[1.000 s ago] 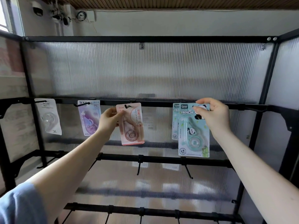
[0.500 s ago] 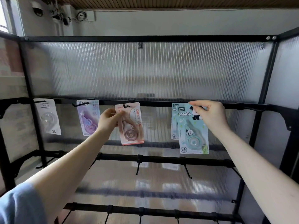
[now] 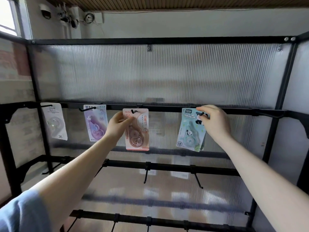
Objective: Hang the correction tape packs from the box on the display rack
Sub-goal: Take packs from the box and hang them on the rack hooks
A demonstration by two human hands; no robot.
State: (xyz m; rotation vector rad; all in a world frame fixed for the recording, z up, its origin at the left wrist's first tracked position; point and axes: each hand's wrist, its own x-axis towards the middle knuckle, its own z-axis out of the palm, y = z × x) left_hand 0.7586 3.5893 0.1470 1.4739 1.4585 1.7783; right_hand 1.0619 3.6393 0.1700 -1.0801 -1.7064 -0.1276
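A pink correction tape pack (image 3: 138,131) hangs on a hook of the top black rail (image 3: 163,108); my left hand (image 3: 117,125) pinches its upper left corner. A teal panda pack (image 3: 190,131) sits on a hook further right, in front of another like it. My right hand (image 3: 214,122) pinches the panda pack's top right corner at the hook. A purple pack (image 3: 96,123) and a white pack (image 3: 55,122) hang to the left. The box is out of view.
The display rack has ribbed translucent back panels and black posts. A second rail (image 3: 168,167) below carries bare hooks, and a third rail (image 3: 150,221) lies lower still. An empty hook (image 3: 269,114) juts from the top rail at the right.
The panda pack has slid back along its hook to lie against the one behind it. My left hand stays on the pink pack.
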